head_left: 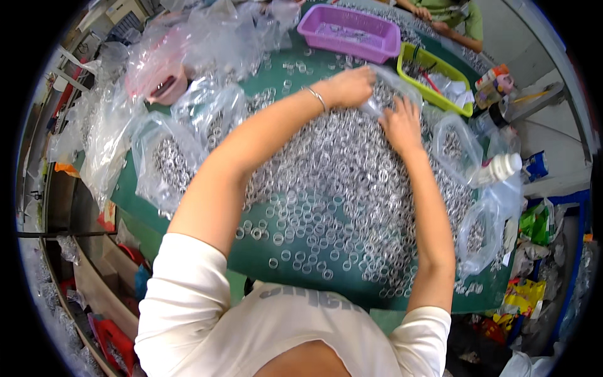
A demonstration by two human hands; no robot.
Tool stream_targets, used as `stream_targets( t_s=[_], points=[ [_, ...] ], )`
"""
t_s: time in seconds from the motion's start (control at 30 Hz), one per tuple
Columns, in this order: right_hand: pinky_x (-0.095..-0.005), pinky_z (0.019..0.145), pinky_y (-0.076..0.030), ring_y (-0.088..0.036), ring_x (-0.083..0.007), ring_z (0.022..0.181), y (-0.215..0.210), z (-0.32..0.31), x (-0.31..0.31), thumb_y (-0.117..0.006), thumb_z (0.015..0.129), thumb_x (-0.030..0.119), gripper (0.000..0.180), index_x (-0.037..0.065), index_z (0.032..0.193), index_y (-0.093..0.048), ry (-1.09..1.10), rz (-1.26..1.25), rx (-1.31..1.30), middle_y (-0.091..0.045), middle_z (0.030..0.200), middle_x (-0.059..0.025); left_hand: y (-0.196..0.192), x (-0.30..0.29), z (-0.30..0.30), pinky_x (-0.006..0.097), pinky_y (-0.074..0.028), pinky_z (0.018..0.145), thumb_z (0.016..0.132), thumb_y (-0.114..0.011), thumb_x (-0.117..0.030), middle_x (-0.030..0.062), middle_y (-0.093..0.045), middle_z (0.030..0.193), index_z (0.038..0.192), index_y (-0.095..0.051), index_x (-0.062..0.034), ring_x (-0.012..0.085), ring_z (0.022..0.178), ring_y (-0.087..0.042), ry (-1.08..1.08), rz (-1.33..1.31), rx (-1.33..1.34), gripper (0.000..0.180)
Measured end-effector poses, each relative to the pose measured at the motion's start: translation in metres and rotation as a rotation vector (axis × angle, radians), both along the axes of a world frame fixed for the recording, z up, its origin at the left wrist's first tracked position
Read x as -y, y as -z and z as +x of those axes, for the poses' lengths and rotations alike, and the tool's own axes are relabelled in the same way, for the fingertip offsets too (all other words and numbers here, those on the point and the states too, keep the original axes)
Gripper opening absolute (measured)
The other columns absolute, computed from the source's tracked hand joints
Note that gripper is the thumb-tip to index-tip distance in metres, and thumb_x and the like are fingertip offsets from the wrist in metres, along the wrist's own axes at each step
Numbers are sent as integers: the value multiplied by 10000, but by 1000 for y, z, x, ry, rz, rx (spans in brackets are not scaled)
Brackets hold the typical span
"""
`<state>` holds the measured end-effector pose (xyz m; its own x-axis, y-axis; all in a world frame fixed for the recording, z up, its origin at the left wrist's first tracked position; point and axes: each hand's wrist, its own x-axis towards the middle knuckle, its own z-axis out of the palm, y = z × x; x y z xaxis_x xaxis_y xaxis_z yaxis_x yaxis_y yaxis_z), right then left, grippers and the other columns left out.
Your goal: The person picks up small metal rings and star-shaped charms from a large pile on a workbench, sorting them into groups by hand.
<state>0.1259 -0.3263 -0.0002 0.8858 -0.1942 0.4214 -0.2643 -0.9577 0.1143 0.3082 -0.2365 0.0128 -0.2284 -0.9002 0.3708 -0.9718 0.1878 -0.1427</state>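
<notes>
A large heap of small shiny metal rings (326, 157) is spread over the green tabletop (251, 257). Beyond the heap, both my hands are at a clear plastic bag (402, 83), whose film stretches between them. My left hand (352, 87), with a bangle (316, 98) at its wrist, is closed on the bag's near left edge. To its right, my right hand (402, 124) reaches up with bent fingers on the bag's near edge, just above the rings. The fingertips of both hands are partly hidden by film and rings.
Bags of rings lie left (169, 163) and right (455, 147). A purple basket (394, 45) and a lime-green basket (466, 107) stand behind. A white bottle (502, 166) lies at right. Loose plastic film (220, 31) covers the far left. Another person's hands (440, 27) work at the far edge.
</notes>
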Motion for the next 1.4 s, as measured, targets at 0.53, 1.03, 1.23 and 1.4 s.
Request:
stream_targets(
  t_s=[0.53, 1.03, 1.23, 1.4],
  points=[
    [-353, 732, -358, -505, -241, 812, 3, -166, -178, -670, 722, 64, 138, 35, 855, -648, 65, 688, 99, -561, 836, -67, 30, -278, -228, 465, -330, 986, 769, -616, -80, 123, -488, 1240, 1065, -577, -14, 297, 1168, -440, -266, 245, -747, 306],
    [-238, 572, -457, -551, -144, 622, 22, -223, -181, -481, 889, 6, 200, -21, 1081, -531, 212, 2233, 771, -610, 893, -137, 32, -220, -228, 373, -353, 818, 766, -612, -49, 91, -493, 1119, 1071, -580, -75, 259, 1004, -471, -417, 143, -690, 308],
    [-261, 551, -456, -571, -172, 662, 12, -234, -183, -465, 899, 41, 300, -56, 1183, -473, 250, 2380, 709, -609, 963, -159, 48, -231, -223, 371, -345, 807, 749, -621, -44, 85, -509, 1096, 1043, -592, -66, 260, 990, -474, -376, 126, -689, 297],
    [-252, 498, -411, -529, -159, 614, 12, -235, -189, -476, 913, 83, 205, -28, 1080, -516, 191, 2431, 759, -581, 888, -112, 35, -219, -232, 352, -342, 776, 747, -632, -50, 60, -515, 1027, 1020, -594, -72, 230, 933, -480, -351, 110, -713, 277]
  ],
)
